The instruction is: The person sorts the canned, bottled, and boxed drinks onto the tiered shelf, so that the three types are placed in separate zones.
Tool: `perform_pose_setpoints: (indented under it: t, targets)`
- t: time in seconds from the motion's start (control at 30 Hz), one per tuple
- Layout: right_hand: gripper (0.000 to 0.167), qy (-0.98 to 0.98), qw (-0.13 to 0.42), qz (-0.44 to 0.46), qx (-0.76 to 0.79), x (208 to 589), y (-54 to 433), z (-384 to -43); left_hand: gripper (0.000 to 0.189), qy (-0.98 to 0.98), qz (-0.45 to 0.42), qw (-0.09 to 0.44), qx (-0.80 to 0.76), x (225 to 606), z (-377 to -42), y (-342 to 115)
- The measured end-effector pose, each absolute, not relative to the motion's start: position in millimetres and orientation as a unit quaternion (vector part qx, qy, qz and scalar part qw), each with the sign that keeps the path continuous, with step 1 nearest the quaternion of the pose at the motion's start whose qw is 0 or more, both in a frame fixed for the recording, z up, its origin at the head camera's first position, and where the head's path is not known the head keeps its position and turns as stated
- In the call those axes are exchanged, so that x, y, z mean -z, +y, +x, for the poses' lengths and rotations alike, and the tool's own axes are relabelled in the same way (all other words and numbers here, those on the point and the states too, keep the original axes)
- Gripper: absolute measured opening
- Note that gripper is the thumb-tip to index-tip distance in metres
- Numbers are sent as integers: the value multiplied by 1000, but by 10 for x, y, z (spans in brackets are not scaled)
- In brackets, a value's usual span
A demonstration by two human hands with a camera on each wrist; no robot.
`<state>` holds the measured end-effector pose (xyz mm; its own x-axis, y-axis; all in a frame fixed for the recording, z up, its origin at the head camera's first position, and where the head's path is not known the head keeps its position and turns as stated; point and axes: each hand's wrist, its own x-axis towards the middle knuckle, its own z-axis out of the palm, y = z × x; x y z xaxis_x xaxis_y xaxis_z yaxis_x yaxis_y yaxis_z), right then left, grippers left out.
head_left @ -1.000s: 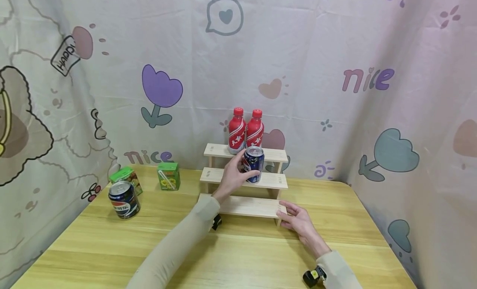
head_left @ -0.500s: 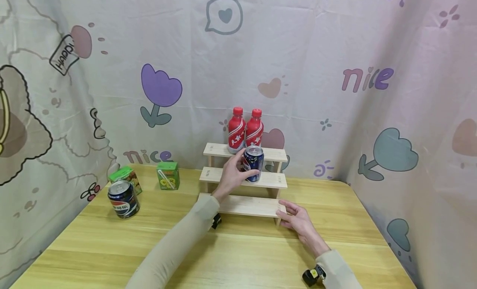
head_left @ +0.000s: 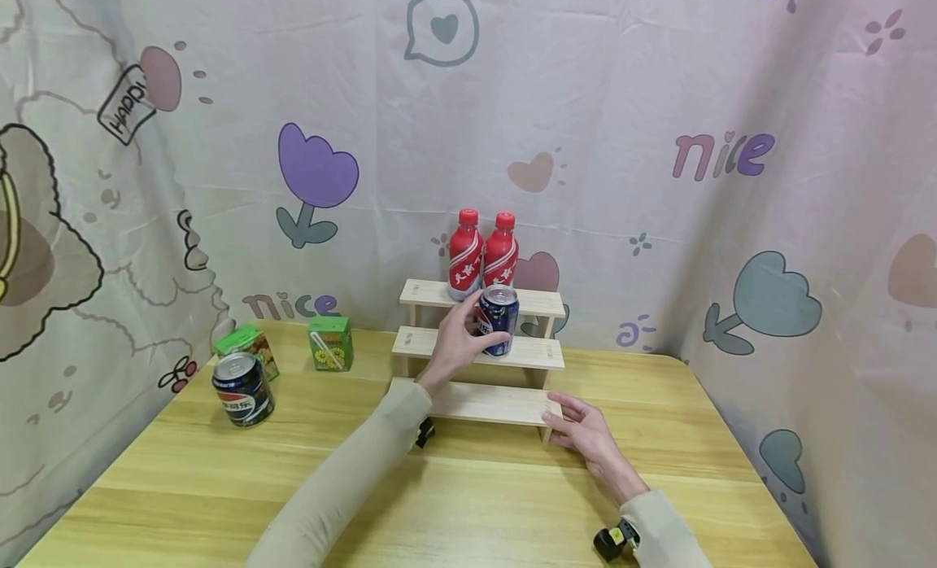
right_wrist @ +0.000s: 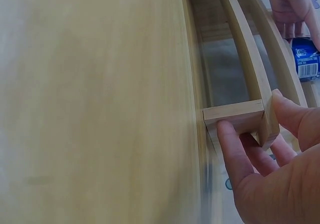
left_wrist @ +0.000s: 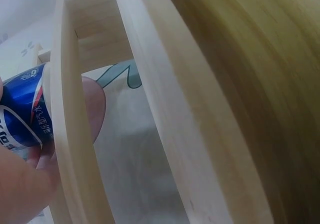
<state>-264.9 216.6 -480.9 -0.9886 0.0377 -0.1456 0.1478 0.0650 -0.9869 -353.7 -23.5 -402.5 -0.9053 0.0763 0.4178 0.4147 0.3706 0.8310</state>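
On the middle tier of a three-step wooden display stand [head_left: 486, 404] is a blue Pepsi-style soda can [head_left: 502, 317]. My left hand [head_left: 454, 347] grips it from the left, thumb across its front. In the left wrist view the can [left_wrist: 24, 111] appears beyond the tier boards, its base at the middle board. At the right end of the lowest tier, my right hand [head_left: 586, 439] holds the stand. The right wrist view has the thumb on the board and the fingers against the side panel. Two red bottles [head_left: 465, 263] stand upright on the top tier, partly behind the can.
A second blue can [head_left: 244, 393] stands on the wooden table [head_left: 483, 503] at the left. Behind it is a green drink carton [head_left: 263, 350], partly hidden. Another green carton with a straw [head_left: 331, 347] stands between them and the stand. A patterned curtain [head_left: 615, 88] hangs behind.
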Motion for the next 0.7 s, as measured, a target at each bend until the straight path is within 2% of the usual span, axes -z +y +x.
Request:
perform_pose_setpoints:
  t: [0.27,0.7]
  targets:
    - [51,729,40,60,680,4794,2155,-2663,89,-806,-157,159,548,3995,-3546,-279]
    - [51,731,40,60,678,4805,2165,-2649,58,-791,-162,171,565,3901,-3429,-442]
